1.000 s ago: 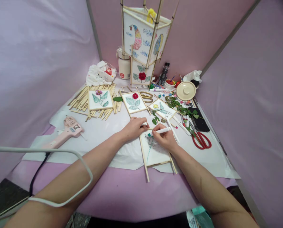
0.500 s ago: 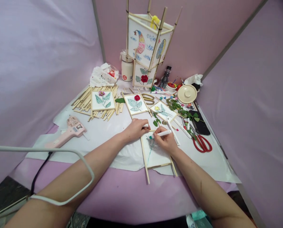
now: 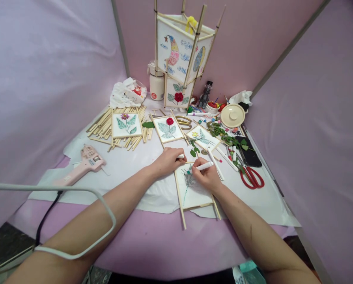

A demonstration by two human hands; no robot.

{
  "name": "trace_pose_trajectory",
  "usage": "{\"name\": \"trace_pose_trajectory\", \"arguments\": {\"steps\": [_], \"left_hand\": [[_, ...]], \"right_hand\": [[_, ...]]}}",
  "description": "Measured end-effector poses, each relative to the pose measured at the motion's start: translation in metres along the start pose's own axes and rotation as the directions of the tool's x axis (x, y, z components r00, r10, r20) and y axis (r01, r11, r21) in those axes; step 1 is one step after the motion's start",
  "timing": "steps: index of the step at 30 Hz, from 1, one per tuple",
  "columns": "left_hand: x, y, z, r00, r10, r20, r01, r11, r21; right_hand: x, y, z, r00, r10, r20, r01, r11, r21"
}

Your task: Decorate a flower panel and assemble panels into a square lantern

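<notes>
A: What does the right hand (image 3: 207,177) hold?

B: A white marker pen (image 3: 200,167), pinched between thumb and fingers, its green tip down on the framed paper panel (image 3: 191,191). The panel lies flat under that hand; a green leaf drawing shows on the paper just left of the knuckles.

A: And the left hand (image 3: 168,159)?

B: Curled palm-down at the panel's upper left corner, touching the wooden frame. Its fingers close on a small white piece, likely the pen's cap (image 3: 180,156); the grip itself is partly hidden.

A: What lies beyond the hands?

B: Three finished flower panels: one (image 3: 126,125) far to the left on a heap of bamboo sticks (image 3: 101,125), one with a red flower (image 3: 168,129) straight above the left hand, one with a yellow flower (image 3: 202,137) above the right hand. Behind them stands a paper lantern (image 3: 180,51).

A: To the sides?

B: Right of the right hand: loose pens (image 3: 216,161), green sprigs (image 3: 228,138), red scissors (image 3: 252,176). Well to the left of the left hand: a pink glue gun (image 3: 83,163) on the white paper sheet (image 3: 129,173).
</notes>
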State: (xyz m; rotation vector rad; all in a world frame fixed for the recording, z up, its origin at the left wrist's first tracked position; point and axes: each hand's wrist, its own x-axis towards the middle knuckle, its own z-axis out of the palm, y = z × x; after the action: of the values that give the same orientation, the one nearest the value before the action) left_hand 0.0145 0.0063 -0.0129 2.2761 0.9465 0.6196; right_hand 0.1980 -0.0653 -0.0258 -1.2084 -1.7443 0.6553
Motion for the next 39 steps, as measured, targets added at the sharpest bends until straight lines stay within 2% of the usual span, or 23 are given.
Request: {"name": "trace_pose_trajectory", "arguments": {"steps": [6, 10, 16, 39], "left_hand": [[0.0, 0.0018, -0.0007, 1.0, 0.006, -0.01, -0.006, 1.0, -0.001], [0.0, 0.002, -0.0006, 1.0, 0.001, -0.008, -0.001, 1.0, -0.001], [-0.0001, -0.0005, 0.0014, 1.0, 0.008, -0.02, -0.008, 1.0, -0.01], [0.0009, -0.0036, 0.0027, 0.999, 0.024, -0.025, -0.024, 1.0, -0.006]], "right_hand": [[-0.0014, -0.0002, -0.0015, 1.0, -0.01, -0.003, 0.01, 1.0, 0.002], [-0.0011, -0.0007, -0.0024, 0.998, -0.034, -0.046, 0.035, 0.999, 0.029], [-0.0004, -0.0033, -0.0013, 0.999, -0.016, 0.045, 0.016, 1.0, 0.001], [-0.0002, -0.0046, 0.0002, 0.997, -0.06, 0.04, 0.062, 0.997, -0.051]]}}
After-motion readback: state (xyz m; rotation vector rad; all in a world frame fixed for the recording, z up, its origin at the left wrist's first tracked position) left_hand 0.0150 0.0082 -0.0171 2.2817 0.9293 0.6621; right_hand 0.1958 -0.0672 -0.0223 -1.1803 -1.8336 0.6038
